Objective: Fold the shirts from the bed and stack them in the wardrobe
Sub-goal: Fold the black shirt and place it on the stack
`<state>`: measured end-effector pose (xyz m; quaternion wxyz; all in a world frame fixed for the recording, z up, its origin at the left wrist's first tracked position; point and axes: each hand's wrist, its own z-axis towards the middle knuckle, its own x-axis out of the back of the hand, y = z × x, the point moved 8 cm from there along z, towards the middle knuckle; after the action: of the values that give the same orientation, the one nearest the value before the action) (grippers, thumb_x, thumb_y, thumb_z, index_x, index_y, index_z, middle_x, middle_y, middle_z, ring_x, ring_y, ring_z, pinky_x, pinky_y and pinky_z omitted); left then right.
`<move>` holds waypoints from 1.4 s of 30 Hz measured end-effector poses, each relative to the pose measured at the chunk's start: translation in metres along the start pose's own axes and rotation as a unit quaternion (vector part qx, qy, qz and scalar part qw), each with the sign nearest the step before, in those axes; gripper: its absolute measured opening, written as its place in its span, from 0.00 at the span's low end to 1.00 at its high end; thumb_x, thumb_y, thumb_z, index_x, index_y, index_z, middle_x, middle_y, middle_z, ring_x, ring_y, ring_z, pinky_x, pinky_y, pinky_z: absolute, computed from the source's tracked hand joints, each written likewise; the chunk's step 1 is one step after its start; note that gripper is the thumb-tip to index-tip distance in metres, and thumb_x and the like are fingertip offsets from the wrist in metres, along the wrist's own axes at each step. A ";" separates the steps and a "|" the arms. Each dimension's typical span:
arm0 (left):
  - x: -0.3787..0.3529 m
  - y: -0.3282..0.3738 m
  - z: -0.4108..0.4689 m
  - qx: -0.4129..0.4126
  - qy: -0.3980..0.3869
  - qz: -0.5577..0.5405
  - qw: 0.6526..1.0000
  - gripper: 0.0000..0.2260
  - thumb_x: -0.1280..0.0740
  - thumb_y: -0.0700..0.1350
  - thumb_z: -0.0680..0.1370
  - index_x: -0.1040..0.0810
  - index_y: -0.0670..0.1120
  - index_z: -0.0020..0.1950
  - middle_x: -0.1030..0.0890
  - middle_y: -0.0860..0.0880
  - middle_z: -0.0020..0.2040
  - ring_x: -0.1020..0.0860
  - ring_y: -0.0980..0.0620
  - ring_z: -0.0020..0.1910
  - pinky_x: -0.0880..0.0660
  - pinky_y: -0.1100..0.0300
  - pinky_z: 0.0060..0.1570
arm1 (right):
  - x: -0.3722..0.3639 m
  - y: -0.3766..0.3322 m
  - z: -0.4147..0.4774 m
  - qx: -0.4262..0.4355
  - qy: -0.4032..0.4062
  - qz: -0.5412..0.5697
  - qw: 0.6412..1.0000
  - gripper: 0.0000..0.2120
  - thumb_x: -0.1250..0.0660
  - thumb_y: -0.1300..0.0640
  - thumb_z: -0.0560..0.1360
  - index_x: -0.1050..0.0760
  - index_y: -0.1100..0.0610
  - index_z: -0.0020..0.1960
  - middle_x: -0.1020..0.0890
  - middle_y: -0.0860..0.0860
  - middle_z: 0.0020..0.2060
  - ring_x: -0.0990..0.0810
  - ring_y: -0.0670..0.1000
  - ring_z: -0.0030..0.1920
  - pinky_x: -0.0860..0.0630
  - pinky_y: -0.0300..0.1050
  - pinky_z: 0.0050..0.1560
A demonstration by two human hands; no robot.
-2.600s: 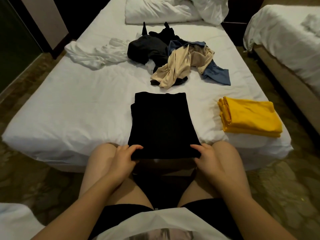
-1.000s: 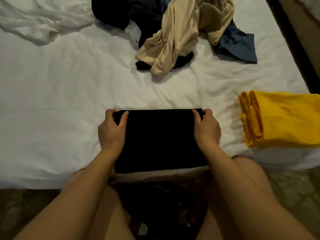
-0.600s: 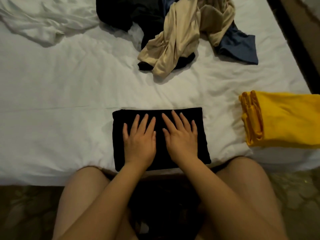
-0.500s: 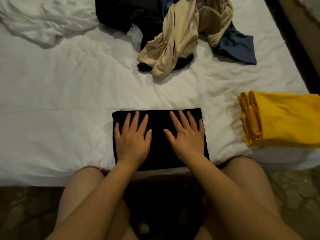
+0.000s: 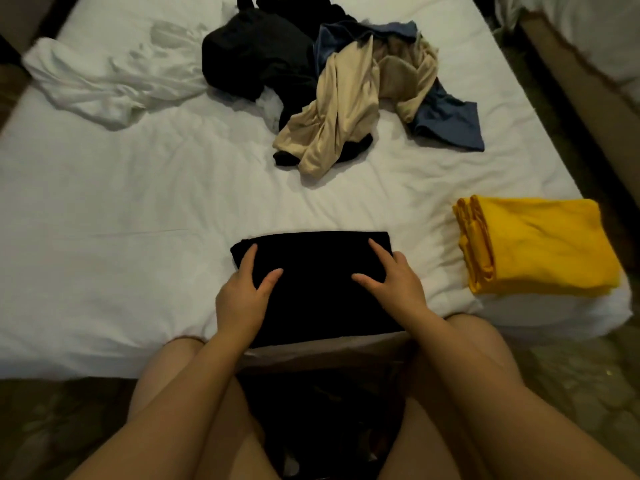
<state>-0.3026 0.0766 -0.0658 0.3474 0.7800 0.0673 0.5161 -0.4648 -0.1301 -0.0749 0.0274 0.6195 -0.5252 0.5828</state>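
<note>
Both hands, left hand (image 5: 240,296) and right hand (image 5: 398,284), lying flat on top half a second ago, are now pinching the black shirt (image 5: 318,296) by its sides at 6 o'clock on the bed (image 5: 138,209). Folding seems done, with lifting likely next.

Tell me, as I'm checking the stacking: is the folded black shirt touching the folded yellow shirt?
Apart. The head view shows bare sheet between the black shirt and the yellow shirt.
</note>
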 end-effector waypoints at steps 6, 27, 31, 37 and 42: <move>0.016 0.059 -0.008 -0.024 -0.026 -0.150 0.988 0.31 0.35 0.53 0.76 0.45 0.54 0.76 0.31 0.47 0.71 0.30 0.44 0.67 0.32 0.54 0.61 | 0.070 0.003 -0.007 0.030 0.031 0.097 0.994 0.32 0.29 0.51 0.73 0.37 0.50 0.73 0.28 0.55 0.61 0.29 0.54 0.63 0.34 0.39 0.58; -0.205 0.299 -0.023 -0.132 -0.241 -0.194 0.942 0.40 0.31 0.46 0.75 0.55 0.54 0.77 0.39 0.50 0.75 0.35 0.46 0.71 0.32 0.54 0.63 | 0.271 0.246 0.014 -0.080 0.051 0.129 0.987 0.33 0.29 0.53 0.73 0.39 0.51 0.74 0.32 0.54 0.65 0.34 0.54 0.68 0.38 0.38 0.61; -0.196 0.298 -0.024 -0.149 -0.150 -0.047 0.976 0.35 0.34 0.52 0.76 0.51 0.51 0.77 0.48 0.45 0.77 0.41 0.43 0.73 0.37 0.51 0.67 | 0.262 0.254 0.017 -0.111 0.087 0.089 0.986 0.30 0.34 0.49 0.76 0.41 0.50 0.75 0.33 0.55 0.67 0.34 0.56 0.67 0.37 0.44 0.64; -0.204 0.358 -0.057 -0.385 0.066 0.196 0.899 0.26 0.46 0.53 0.75 0.36 0.45 0.71 0.32 0.38 0.70 0.36 0.43 0.69 0.39 0.38 0.64 | 0.234 0.159 0.008 0.024 0.281 -0.153 0.947 0.27 0.52 0.41 0.75 0.30 0.47 0.69 0.28 0.50 0.68 0.33 0.55 0.70 0.41 0.60 0.68; -0.249 0.319 -0.023 -0.301 -0.030 0.274 0.913 0.25 0.47 0.56 0.75 0.29 0.49 0.69 0.28 0.41 0.68 0.29 0.41 0.67 0.38 0.36 0.63 | 0.196 0.202 0.043 -0.032 0.149 -0.204 0.967 0.35 0.67 0.32 0.69 0.56 0.38 0.75 0.51 0.45 0.77 0.56 0.53 0.76 0.63 0.59 0.72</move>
<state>-0.5171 -0.2670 -0.0540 0.4126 0.6413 -0.3185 0.5631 -0.6182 -0.3693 -0.0583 0.2438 0.6181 -0.3964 0.6336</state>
